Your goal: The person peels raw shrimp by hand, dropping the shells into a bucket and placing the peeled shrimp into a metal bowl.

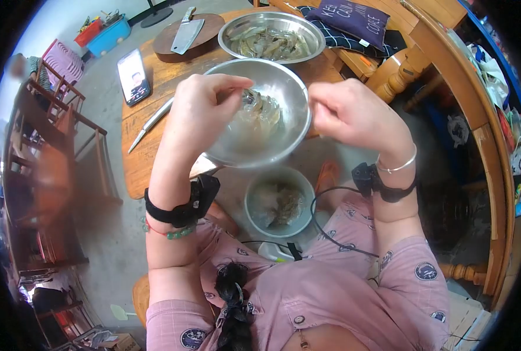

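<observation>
My left hand (205,108) is closed, thumb and forefinger pinched together over the left side of a steel bowl (228,153). My right hand (351,111) is also closed, fingers curled at the bowl's right rim. Whatever either hand holds is too small or hidden to make out. Peeled-looking shrimp (263,117) lie in this bowl in cloudy liquid. Behind it, a second steel bowl (316,36) holds several whole shrimp (266,44). Below, between my legs, a bucket (250,207) on the floor contains shells or scraps (284,205).
On the wooden table (137,169) are a phone (133,77), a slim knife (149,126) and a cleaver (187,35) on a round board (164,44). A purple cushion (354,20) lies on the bench at back right. Chairs (67,140) stand left, near another person.
</observation>
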The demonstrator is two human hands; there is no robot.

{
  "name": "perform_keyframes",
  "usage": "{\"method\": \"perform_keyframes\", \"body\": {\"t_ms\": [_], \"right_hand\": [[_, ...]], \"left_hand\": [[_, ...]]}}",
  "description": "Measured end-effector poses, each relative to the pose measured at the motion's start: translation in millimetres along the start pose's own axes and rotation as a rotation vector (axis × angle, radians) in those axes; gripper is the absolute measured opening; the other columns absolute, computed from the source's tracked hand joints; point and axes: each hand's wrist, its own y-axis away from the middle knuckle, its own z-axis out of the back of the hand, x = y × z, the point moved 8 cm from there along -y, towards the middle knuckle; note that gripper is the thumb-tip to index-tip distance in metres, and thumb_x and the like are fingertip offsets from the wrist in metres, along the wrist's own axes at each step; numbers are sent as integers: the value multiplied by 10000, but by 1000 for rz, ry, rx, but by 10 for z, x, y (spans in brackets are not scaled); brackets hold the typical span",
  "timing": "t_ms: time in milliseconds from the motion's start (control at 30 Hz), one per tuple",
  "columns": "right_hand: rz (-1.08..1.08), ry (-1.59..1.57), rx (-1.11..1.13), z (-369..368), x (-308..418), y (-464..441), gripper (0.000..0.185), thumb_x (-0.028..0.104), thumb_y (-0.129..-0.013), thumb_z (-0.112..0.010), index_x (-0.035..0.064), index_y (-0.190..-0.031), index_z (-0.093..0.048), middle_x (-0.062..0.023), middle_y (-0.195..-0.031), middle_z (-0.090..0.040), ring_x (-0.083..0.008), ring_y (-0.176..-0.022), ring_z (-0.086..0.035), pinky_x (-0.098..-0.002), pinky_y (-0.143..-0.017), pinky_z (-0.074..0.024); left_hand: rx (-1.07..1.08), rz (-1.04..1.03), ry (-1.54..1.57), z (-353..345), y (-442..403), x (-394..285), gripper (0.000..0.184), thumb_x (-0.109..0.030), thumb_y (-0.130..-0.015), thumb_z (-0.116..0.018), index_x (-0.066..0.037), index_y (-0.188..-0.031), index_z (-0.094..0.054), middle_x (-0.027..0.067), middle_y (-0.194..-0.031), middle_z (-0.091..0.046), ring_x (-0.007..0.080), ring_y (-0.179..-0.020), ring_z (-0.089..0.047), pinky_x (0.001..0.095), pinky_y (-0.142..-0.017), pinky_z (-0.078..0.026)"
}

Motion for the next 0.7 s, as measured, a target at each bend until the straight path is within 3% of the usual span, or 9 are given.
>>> {"method": "perform_keyframes", "body": {"t_ms": [67,100,233,333,467,533,600,667,700], "right_hand": [[-16,-290,235,-174,99,96,166,159,-804,-561,10,-733,-540,-186,-625,-566,-372,-604,-591,-430,-559,-459],[46,-200,266,-205,188,128,174,168,-813,-561,11,-741,-551,-195,-634,-572,-380,-618,-595,-443,-569,-462],[38,-116,472,-427,227,271,196,200,-814,-594,7,-788,-571,-205,-679,-602,-394,-680,-609,-463,-630,-487],[72,-130,504,-422,268,326,212,208,-792,-632,5,-841,-594,-205,-687,-612,-406,-694,-614,-473,-656,-496],[58,-68,414,-336,221,298,234,190,-786,-647,7,-931,-635,-192,-697,-623,-377,-697,-628,-446,-648,-506],[5,-12,227,-202,155,203,211,158,-795,-649,10,-946,-645,-181,-667,-608,-348,-664,-628,-409,-633,-511],[-1,-10,155,-166,205,96,210,111,-809,-655,4,-990,-638,-177,-743,-621,-308,-673,-635,-374,-622,-511],[-51,-193,-142,-34,182,-9,233,93,-820,-664,1,-1029,-620,-166,-861,-627,-278,-722,-643,-353,-643,-517],[16,-139,-120,-88,168,-53,314,92,-823,-678,0,-1111,-595,-159,-995,-624,-260,-781,-651,-339,-679,-527]], "left_hand": [[111,40,40,-89,3,18,258,-18,-872,-572,-19,-1111,-668,25,-687,-622,65,-581,-509,237,-547,-448],[220,81,81,-180,23,25,324,-13,-896,-548,-29,-1210,-623,27,-732,-633,70,-602,-507,236,-568,-452],[184,93,89,-228,6,155,528,8,-899,-527,-58,-1411,-414,44,-780,-628,85,-666,-531,232,-629,-465],[141,65,126,-215,13,204,557,17,-893,-525,-59,-1427,-385,59,-775,-635,97,-649,-542,238,-622,-474],[136,57,82,-221,3,145,513,9,-862,-577,15,-1354,-431,100,-762,-679,121,-616,-615,270,-601,-498],[135,101,93,-266,-3,165,380,-31,-861,-628,58,-1214,-519,90,-707,-668,121,-578,-609,268,-567,-491],[158,171,138,-333,-10,197,322,-45,-870,-632,60,-1158,-536,73,-675,-648,122,-577,-604,262,-560,-486],[165,217,195,-393,-4,203,269,-33,-879,-610,57,-1124,-546,71,-677,-634,118,-603,-599,256,-575,-483],[143,167,205,-414,-13,202,268,-26,-885,-594,52,-1137,-542,77,-698,-638,116,-623,-600,256,-590,-486]]}}
